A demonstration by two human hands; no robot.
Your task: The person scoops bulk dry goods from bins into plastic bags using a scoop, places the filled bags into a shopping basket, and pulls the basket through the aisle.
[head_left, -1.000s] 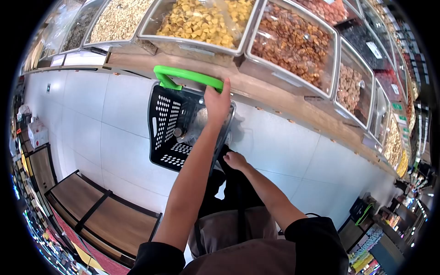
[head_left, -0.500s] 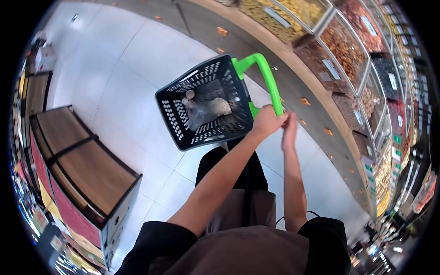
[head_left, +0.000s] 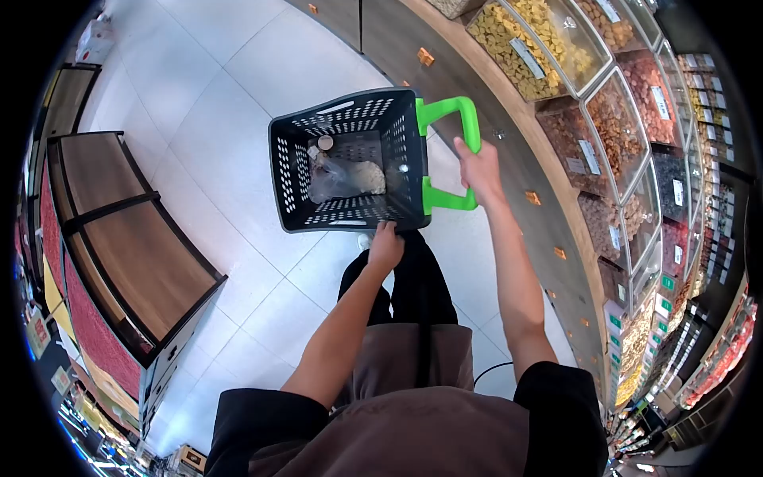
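Observation:
My right hand [head_left: 480,168] is wrapped round the bright green handle [head_left: 471,127] of a dark grey shopping basket [head_left: 282,171]. In the basket's bottom lie a clear plastic bag [head_left: 334,181] with pale, small contents bunched at one end [head_left: 368,179] and a small round-topped container [head_left: 326,143]. Close to the basket's near rim is my left hand [head_left: 387,245], off the handle. Its fingers look bent and point away from me, mostly hidden; I cannot tell whether they touch the rim.
On the right, a curved wooden counter [head_left: 509,103] carries clear bins of yellow dried pieces [head_left: 520,52] and nuts [head_left: 616,119] with price labels. A low brown display stand [head_left: 143,258] is on the left. Pale tiled floor [head_left: 199,103] runs between them.
My left hand has let go of the handle and moved down and left to the near rim. My right hand has closed on the handle. The basket has turned slightly.

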